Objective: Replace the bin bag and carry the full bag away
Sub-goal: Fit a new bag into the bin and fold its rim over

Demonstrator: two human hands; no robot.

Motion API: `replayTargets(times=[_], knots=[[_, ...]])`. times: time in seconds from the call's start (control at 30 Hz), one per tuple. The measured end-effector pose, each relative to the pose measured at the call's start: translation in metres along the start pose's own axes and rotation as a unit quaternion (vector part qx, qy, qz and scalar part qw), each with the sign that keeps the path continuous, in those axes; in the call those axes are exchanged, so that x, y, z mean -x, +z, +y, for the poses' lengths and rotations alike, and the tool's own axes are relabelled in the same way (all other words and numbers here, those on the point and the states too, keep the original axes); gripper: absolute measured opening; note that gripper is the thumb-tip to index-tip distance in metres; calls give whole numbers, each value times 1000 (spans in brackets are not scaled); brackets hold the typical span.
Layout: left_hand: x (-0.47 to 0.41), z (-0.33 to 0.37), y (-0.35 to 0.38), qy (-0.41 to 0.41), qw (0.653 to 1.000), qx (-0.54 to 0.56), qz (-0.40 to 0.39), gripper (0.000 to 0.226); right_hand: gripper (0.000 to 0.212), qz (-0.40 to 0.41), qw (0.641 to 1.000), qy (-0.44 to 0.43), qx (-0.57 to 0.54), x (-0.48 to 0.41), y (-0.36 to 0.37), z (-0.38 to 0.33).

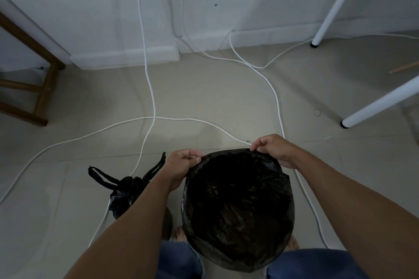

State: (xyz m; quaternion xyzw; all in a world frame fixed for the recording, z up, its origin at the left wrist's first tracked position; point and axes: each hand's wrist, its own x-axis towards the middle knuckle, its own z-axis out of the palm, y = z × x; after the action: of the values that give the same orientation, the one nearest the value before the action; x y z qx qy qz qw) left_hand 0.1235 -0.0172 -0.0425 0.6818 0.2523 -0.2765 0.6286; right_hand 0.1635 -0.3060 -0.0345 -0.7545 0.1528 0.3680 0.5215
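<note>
**Current state.** The fresh bin bag (238, 210) is held open in front of the person's knees, mouth facing up, its rim spread into a rough circle. The left hand (181, 163) pinches the rim at the far left edge. The right hand (272, 147) pinches it at the far right edge. On both hands the fingers (195, 158) are curled and clamped on the thin film. The bin itself is hidden by the bag, so whether the film is seated over a bin lip cannot be told.

**Full bag.** The full bag (127, 192) sits on the floor (204, 97) just left of the left forearm. Its neck is tied and two loop handles stick up.

**Handling notes.**
- Fresh bag: judged light, limp and slippery. It creases readily and is likely to slip inward if released unevenly. Hold it at the rim only, at opposite points.
- Full bag: judged soft-sided and heavier, with unknown contents. Lift it by the two handles together, above the knot, not by the body film.

**Hazard.** White cables (154, 118) cross the floor near both bags and pass beside the full bag, so they could snag on lifting
</note>
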Motion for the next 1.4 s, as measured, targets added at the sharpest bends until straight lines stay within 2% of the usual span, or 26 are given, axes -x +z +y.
replayTargets(times=[0.17, 0.23, 0.27, 0.33, 0.4, 0.43, 0.47, 0.57, 0.9, 0.93, 1.0, 1.07, 1.13, 1.2, 1.27, 1.4], knots=[[2, 0, -3, -3, 999, -41, -1, 16, 30, 27, 999, 32, -11, 2, 5, -8], [3, 1, -3, 4, 997, -76, 6, 17, 14, 47, 998, 40, -18, 4, 7, -9], [4, 2, -2, 11, 995, -98, 10, 18, 17, 48, 998, 36, -10, 5, 7, -9], [7, 2, -2, 28, 990, -136, 19, 19, 39, 37, 998, 23, 49, 7, 7, -7], [11, 4, 1, 62, 982, -175, 25, 9, 35, 44, 991, -15, 125, 10, 8, -6], [13, 6, 3, 86, 973, -215, 25, 1, 28, 51, 985, -34, 159, 11, 9, -6], [14, 7, 4, 113, 952, -282, 30, 8, 24, 62, 978, -53, 190, 12, 11, -6], [16, 12, 10, 155, 867, -471, 47, 18, 19, 89, 959, -101, 249, 13, 15, -7], [20, 10, 19, 154, 781, -602, 62, 26, 15, 127, 935, -141, 300, 15, 20, -6], [20, 10, 18, 148, 781, -603, 61, 29, 16, 127, 933, -140, 306, 14, 20, -6], [21, 9, 15, 130, 814, -562, 67, 35, 22, 123, 935, -130, 306, 15, 20, -5], [23, 11, 9, 122, 861, -486, 91, 39, 42, 107, 948, -117, 276, 19, 17, -5], [25, 16, 4, 126, 883, -433, 130, 39, 61, 107, 960, -106, 235, 25, 12, -8], [26, 19, 2, 135, 891, -405, 153, 36, 61, 134, 962, -99, 217, 30, 7, -12], [28, 23, 4, 151, 892, -404, 137, 35, 51, 152, 957, -84, 232, 36, 3, -15], [29, 27, 19, 155, 858, -486, 65, 28, 50, 111, 925, -38, 363, 48, 3, -16]])
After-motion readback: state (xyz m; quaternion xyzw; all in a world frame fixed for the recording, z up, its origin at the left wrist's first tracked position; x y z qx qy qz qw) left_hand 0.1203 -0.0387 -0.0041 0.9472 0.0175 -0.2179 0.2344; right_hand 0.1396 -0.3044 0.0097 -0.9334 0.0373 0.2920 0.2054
